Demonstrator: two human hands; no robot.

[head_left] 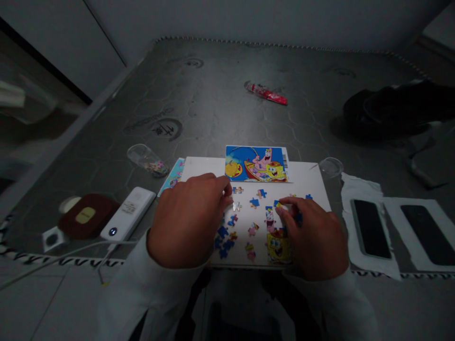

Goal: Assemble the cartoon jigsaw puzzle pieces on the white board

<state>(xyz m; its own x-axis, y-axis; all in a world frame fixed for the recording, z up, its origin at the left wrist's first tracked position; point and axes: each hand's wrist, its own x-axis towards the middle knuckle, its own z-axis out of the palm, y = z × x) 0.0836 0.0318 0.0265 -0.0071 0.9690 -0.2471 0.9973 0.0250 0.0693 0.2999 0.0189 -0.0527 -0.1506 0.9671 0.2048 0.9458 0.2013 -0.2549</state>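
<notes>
Left hand (190,218) narrow, grip unclear from here | right hand (313,239) pinching jigsaw piece (277,204) | picture card (256,163) at 12 o'clock on white board (305,177)

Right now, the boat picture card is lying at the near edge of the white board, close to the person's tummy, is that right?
Not quite. The picture card is at the far edge of the white board, away from the person, not at the near edge. The head view shows it.
</notes>
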